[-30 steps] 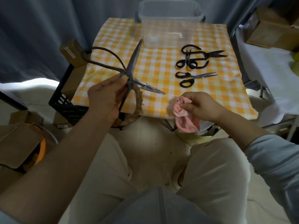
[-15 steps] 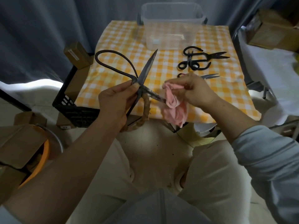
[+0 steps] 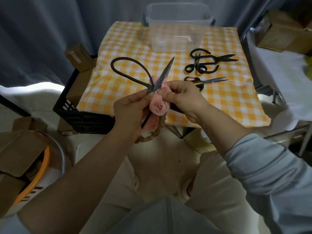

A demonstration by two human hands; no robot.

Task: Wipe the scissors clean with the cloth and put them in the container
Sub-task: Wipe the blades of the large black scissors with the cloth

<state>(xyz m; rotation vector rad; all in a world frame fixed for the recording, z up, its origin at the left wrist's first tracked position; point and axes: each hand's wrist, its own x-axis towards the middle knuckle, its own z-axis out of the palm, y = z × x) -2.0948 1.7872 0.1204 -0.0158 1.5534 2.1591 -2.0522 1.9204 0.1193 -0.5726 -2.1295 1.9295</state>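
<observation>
Your left hand (image 3: pixel 130 108) grips the big black iron scissors (image 3: pixel 163 76) right at the pivot. One smooth loop handle points up and the other's wrapped in rough tan cord. Your right hand (image 3: pixel 184 97) pinches the bunched soft pink cloth (image 3: pixel 159 104) against them. The lower blade's buried under it, can't see it. All this hangs over the near edge of the yellow checked tablecloth (image 3: pixel 219 102). The clear plastic container (image 3: pixel 175 36) sits at the far edge, smaller black scissors (image 3: pixel 206 62) lie to the right, and there's a black crate (image 3: pixel 84 115) on the left.

An orange-and-white checked tablecloth (image 3: pixel 228 102) lies before a grey curtain (image 3: pixel 42 31). A black plastic crate (image 3: pixel 87 119) stands just beside its left edge, a small brown cardboard box (image 3: pixel 77 56) at the crate's far corner.
</observation>
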